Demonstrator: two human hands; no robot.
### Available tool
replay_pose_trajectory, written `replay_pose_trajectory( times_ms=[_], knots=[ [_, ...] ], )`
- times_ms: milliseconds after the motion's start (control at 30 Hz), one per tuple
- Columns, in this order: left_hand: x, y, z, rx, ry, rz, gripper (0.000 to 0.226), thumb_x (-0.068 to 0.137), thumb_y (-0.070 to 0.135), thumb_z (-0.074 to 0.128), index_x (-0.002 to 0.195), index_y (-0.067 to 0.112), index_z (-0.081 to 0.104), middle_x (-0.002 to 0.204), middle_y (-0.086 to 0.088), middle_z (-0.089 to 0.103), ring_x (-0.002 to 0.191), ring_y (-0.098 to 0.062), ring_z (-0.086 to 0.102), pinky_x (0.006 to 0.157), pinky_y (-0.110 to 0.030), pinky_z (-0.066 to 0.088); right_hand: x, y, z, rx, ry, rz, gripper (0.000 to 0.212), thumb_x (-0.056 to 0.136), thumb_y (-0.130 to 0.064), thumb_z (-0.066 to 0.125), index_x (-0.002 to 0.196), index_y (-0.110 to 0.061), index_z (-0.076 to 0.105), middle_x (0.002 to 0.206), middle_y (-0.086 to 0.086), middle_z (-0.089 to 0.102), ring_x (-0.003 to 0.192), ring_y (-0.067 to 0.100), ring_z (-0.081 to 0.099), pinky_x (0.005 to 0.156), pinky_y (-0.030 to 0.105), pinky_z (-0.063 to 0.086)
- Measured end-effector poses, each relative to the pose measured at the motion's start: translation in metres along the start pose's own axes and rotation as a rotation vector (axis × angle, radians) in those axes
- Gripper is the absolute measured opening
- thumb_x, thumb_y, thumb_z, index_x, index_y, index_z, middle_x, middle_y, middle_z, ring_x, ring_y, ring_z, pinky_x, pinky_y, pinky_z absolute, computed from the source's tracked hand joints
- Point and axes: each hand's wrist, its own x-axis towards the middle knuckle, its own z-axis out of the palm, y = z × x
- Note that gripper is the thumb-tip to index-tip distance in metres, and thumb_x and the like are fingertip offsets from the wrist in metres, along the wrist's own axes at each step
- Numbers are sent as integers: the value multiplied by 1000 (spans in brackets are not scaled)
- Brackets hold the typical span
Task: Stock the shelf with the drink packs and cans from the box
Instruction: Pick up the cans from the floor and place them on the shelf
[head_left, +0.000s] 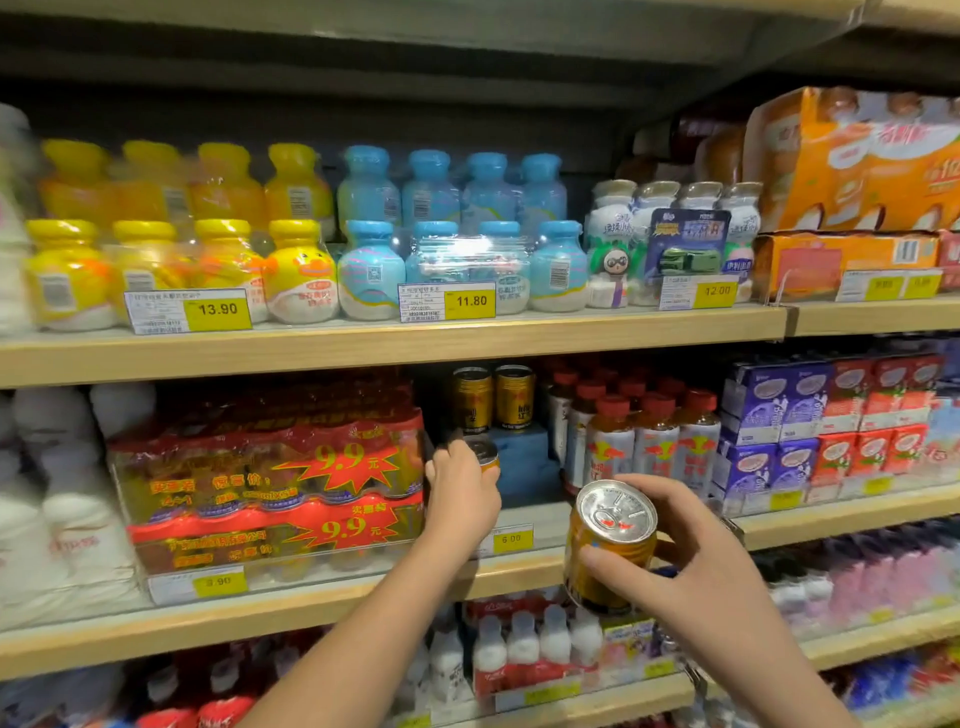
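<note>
My left hand (460, 488) reaches into the gap on the middle shelf (322, 608) and grips a gold can (485, 453) from above, beside the red drink packs (270, 483). Two more gold cans (493, 397) stand at the back of that gap on a blue box (524, 457). In front of the shelf, my right hand (696, 566) holds a second gold can (610, 540) upright, its silver pull-tab top facing me. The box named in the task is not in view.
Red-capped bottles (639, 436) stand right of the gap, and purple and red cartons (826, 415) fill the far right. Yellow and blue bottle packs (311, 244) line the upper shelf. White bottles (535, 644) sit on the lower shelf under my right hand.
</note>
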Motion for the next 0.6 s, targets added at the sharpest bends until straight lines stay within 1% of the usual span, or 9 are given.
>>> replay_pose_trajectory(
  times_ms=[133, 267, 333, 400, 467, 533, 600],
  knots=[
    [7, -7, 18, 60, -36, -64, 35, 101, 23, 55, 129, 4, 46, 132, -17, 46, 121, -29, 41, 97, -39, 42, 10, 9, -7, 18, 8, 2, 59, 64, -39, 93, 111, -56, 62, 113, -27, 72, 104, -4, 68, 87, 27, 54],
    [12, -13, 27, 102, -28, -107, 32, 101, 20, 54, 129, 4, 47, 130, -17, 45, 119, -29, 42, 96, -40, 42, 17, 17, -8, 30, 6, -1, 58, 62, -41, 93, 109, -57, 62, 112, -28, 72, 103, -5, 68, 84, 21, 52],
    [14, -13, 28, 120, -28, -126, 33, 101, 15, 53, 131, 4, 46, 132, -17, 43, 120, -30, 43, 97, -40, 43, 18, 21, -8, 29, -2, 4, 57, 63, -39, 93, 109, -56, 63, 110, -28, 72, 102, -5, 67, 83, 21, 52],
    [17, -13, 29, 141, -37, -142, 35, 99, 9, 53, 133, 4, 46, 137, -18, 39, 122, -31, 44, 100, -41, 44, 20, 24, -8, 27, -6, 14, 58, 62, -40, 93, 111, -52, 64, 111, -27, 72, 103, -4, 67, 86, 25, 52],
    [17, -12, 30, 176, -40, -139, 42, 95, 3, 55, 136, 3, 45, 142, -20, 35, 124, -32, 42, 103, -41, 43, 22, 26, -8, 24, -12, 16, 58, 62, -42, 93, 111, -53, 64, 111, -28, 72, 103, -5, 67, 88, 27, 52],
    [17, -10, 30, 209, -13, -119, 50, 91, -2, 56, 139, 3, 44, 148, -21, 31, 127, -32, 40, 105, -41, 41, 25, 29, -7, 29, -17, 10, 58, 62, -42, 93, 110, -54, 63, 110, -28, 71, 103, -5, 67, 87, 25, 52],
    [16, -8, 29, 222, 28, -73, 55, 92, 0, 56, 145, 4, 39, 154, -21, 25, 133, -33, 37, 108, -42, 38, 29, 29, -6, 32, -17, -1, 58, 63, -41, 93, 111, -55, 63, 111, -30, 71, 103, -7, 66, 83, 18, 52]
  ],
)
